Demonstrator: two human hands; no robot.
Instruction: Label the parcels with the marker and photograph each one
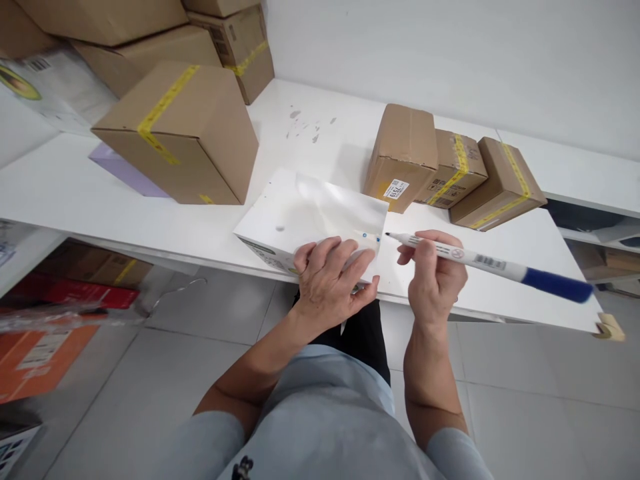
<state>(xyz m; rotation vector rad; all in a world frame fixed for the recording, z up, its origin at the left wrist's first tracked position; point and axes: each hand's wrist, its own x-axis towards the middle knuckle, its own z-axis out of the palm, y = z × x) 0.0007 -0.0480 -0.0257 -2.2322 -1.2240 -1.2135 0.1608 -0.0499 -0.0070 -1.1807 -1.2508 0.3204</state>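
A white box (300, 207) lies at the front edge of the white table, with small blue marks near its right end. My left hand (333, 280) rests on the box's top near its front edge, fingers apart and slightly bent. To the right, my right hand (437, 273) pinches a white marker (487, 263) with a blue end. The marker's dark tip points left, close beside the box's right edge; whether it touches the box cannot be told.
A large taped carton (200, 127) stands on a purple box (127, 170) at left, with stacked cartons behind. Three smaller cartons (403, 150) stand at back right. A roll (610, 328) sits at the table's right corner. Red and orange packages (47, 357) lie lower left.
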